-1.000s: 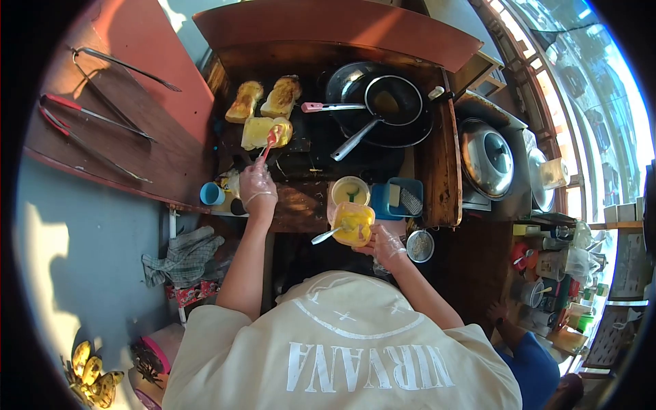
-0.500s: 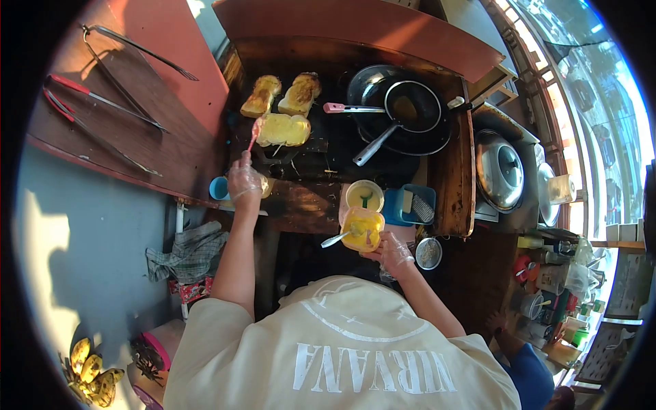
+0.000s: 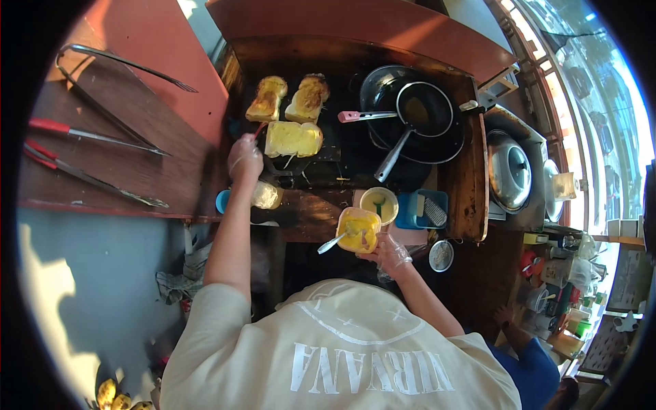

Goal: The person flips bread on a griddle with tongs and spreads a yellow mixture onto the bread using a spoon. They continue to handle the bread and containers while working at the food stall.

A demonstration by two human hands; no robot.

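My left hand, in a clear plastic glove, is closed on the handle of a red utensil at the left edge of the yellow-spread bread slice. Two browned bread slices lie behind it on the dark griddle. In my gloved right hand is a square plastic tub of yellow spread, a metal spoon leaning out of it. The utensil's tip is hard to make out.
Two black pans and pink-handled tongs lie at the griddle's right. Nearby are a white bowl, a blue tray with a grater and a wrapped item. More tongs lie left. Another person's arm shows at right.
The camera view has shifted. My left hand has moved up beside the bread with the red utensil, which is now lower against the slice's left edge. My right hand still holds the tub.
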